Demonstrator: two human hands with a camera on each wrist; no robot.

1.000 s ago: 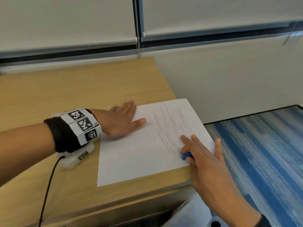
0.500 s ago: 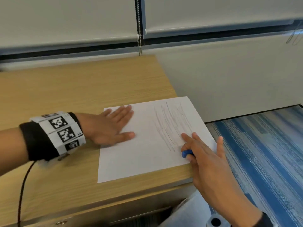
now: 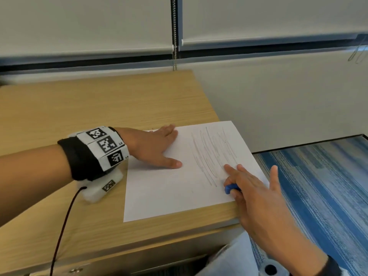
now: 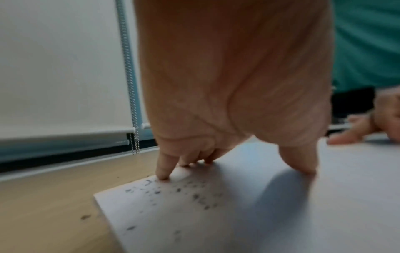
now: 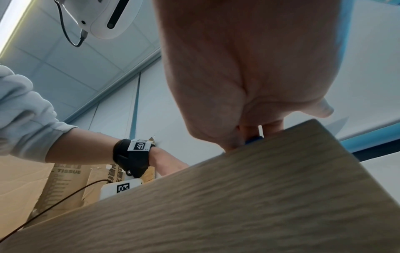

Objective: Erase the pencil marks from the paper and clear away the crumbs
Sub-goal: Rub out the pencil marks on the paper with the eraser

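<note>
A white sheet of paper lies at the right front corner of the wooden desk. Grey pencil marks run across its far right part. My left hand lies flat on the paper's far left corner, fingers straight. In the left wrist view dark crumbs are scattered on the paper beside that hand's fingertips. My right hand pinches a blue eraser against the paper's near right edge, the other fingers spread. The right wrist view shows a sliver of the eraser under the hand.
The desk's right edge and front edge drop to a blue striped floor. A wall and window blinds with a bead chain stand behind. A black cable trails from my left wrist. Cardboard boxes stand beyond the desk.
My left hand slid a little back and forth at the paper's far left corner. The right hand with the eraser stayed at the near right edge.
</note>
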